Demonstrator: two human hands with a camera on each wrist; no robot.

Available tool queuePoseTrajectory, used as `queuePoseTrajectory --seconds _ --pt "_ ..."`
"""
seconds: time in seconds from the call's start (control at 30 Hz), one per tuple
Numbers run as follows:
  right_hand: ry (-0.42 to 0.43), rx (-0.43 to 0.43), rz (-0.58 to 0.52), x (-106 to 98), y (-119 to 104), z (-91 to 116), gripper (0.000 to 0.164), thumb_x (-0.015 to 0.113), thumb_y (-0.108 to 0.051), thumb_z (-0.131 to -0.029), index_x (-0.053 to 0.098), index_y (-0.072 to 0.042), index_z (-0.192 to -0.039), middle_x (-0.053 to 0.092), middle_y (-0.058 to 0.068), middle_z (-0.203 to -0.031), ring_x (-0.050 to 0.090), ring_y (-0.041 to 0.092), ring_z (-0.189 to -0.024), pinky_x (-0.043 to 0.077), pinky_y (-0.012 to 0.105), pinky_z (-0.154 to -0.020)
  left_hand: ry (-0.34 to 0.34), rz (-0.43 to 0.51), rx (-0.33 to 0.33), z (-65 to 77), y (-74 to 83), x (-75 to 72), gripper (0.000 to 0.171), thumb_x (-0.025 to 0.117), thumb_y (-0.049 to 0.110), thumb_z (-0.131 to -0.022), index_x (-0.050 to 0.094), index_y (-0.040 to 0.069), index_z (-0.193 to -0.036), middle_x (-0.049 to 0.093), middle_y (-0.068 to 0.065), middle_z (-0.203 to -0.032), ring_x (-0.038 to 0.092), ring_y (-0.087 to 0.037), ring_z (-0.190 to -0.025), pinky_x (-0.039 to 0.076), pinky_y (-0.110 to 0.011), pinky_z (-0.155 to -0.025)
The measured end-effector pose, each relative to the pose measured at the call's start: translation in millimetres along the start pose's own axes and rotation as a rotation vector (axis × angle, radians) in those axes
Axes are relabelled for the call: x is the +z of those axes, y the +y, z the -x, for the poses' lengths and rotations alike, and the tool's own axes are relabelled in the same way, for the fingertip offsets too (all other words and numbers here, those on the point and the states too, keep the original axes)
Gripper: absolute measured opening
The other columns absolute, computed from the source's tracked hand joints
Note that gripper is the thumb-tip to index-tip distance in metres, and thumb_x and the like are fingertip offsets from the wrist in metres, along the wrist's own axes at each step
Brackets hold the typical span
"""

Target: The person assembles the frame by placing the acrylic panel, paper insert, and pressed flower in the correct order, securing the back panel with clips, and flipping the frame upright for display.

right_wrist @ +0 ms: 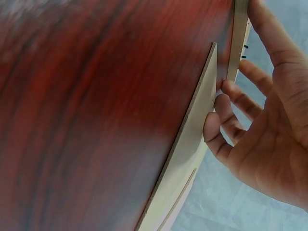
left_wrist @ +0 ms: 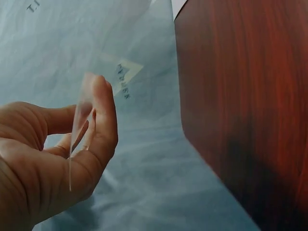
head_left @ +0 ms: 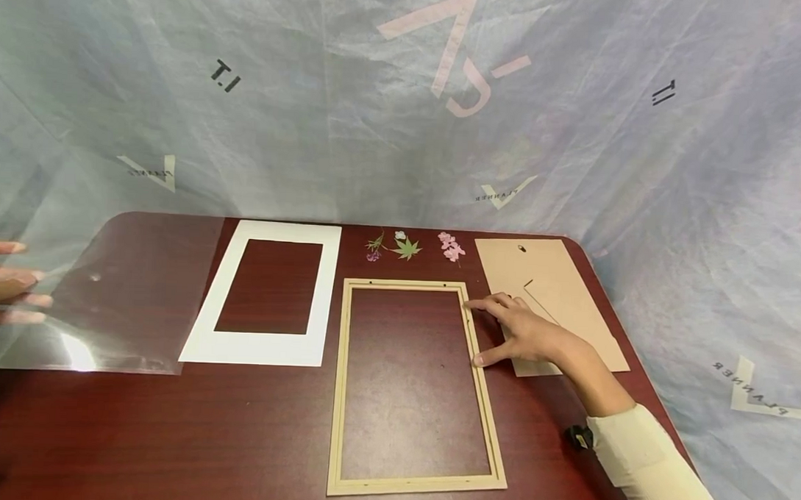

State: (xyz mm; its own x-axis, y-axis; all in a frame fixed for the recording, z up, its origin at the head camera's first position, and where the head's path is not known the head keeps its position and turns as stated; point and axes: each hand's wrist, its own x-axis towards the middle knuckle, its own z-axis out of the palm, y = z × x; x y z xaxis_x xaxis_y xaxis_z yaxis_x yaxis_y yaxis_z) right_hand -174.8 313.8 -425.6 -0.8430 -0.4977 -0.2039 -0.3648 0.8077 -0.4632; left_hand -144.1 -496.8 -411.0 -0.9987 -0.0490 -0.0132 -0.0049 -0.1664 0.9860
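Note:
At the far left my left hand (head_left: pixel 5 288) pinches the edge of a clear plastic sheet (head_left: pixel 141 292) between thumb and fingers. In the left wrist view the sheet (left_wrist: pixel 79 115) appears nearly edge-on within the left hand (left_wrist: pixel 91 139). A light wooden picture frame (head_left: pixel 339 395) lies flat on the table. My right hand (head_left: pixel 520 328) rests against its right side, thumb and fingers spread along the bar. The right wrist view has the right hand (right_wrist: pixel 269 115) with its fingertips near the frame bar (right_wrist: pixel 237 43) and the tan backing board (right_wrist: pixel 187 139).
A white mat board (head_left: pixel 251 348) with a rectangular opening lies left of the frame. Pressed flowers (head_left: pixel 450 246) and a green leaf (head_left: pixel 407 248) are at the back. The tan backing board (head_left: pixel 571 300) with a stand lies at right. Printed sheeting (head_left: pixel 312 129) hangs behind the table.

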Motion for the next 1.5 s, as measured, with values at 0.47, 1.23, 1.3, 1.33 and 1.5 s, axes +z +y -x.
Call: queuePoseTrajectory --seconds 0.47,1.23,1.3,1.33,1.5 --pt "0.021 -0.056 0.061 1.0 -6.3 2.3 0.102 0.097 -0.057 -0.084 0.053 -0.020 -0.169 0.058 0.017 -0.158 0.051 0.043 -0.143 0.046 0.069 -0.118 -0.268 0.179 0.018 18.8 -9.3 56.8 0.058 0.038 -0.026 -0.110 0.059 0.014 -0.146 0.086 -0.016 -0.109 0.087 -0.032 -0.089 0.071 -0.043 -0.072" --pt "-0.012 -0.063 0.138 -5.2 -13.6 -5.3 0.099 0.089 -0.055 -0.094 0.045 -0.016 -0.174 0.057 0.015 -0.154 0.054 0.033 -0.127 0.052 0.060 -0.108 -0.489 0.242 -0.093 28.4 -25.3 126.6 0.061 0.033 -0.026 -0.110 0.052 0.017 -0.149 0.083 -0.016 -0.133 0.086 -0.031 -0.104 0.071 -0.041 -0.084" --pt "-0.006 -0.067 0.135 -6.2 -13.4 -6.6 0.099 0.090 -0.054 -0.094 0.046 -0.015 -0.174 0.058 0.015 -0.153 0.054 0.034 -0.126 0.052 0.060 -0.107 -0.481 0.238 -0.102 29.4 -27.5 133.7 0.058 0.034 -0.024 -0.111 0.053 0.017 -0.147 0.084 -0.016 -0.133 0.086 -0.030 -0.103 0.071 -0.040 -0.083" --pt "-0.001 -0.073 0.136 -6.4 -12.3 -7.3 0.099 0.090 -0.054 -0.094 0.046 -0.015 -0.174 0.058 0.016 -0.153 0.054 0.035 -0.126 0.053 0.061 -0.106 -0.478 0.236 -0.106 29.8 -28.9 136.9 0.058 0.035 -0.024 -0.111 0.053 0.018 -0.147 0.084 -0.015 -0.132 0.086 -0.029 -0.103 0.071 -0.040 -0.084" --pt "0.030 -0.108 0.154 -6.4 -7.6 -10.1 0.098 0.089 -0.055 -0.093 0.048 -0.015 -0.173 0.059 0.017 -0.149 0.055 0.037 -0.124 0.053 0.060 -0.104 -0.436 0.206 -0.144 31.2 -35.6 151.7 0.053 0.040 -0.021 -0.112 0.052 0.020 -0.143 0.085 -0.011 -0.130 0.086 -0.026 -0.101 0.071 -0.039 -0.083"
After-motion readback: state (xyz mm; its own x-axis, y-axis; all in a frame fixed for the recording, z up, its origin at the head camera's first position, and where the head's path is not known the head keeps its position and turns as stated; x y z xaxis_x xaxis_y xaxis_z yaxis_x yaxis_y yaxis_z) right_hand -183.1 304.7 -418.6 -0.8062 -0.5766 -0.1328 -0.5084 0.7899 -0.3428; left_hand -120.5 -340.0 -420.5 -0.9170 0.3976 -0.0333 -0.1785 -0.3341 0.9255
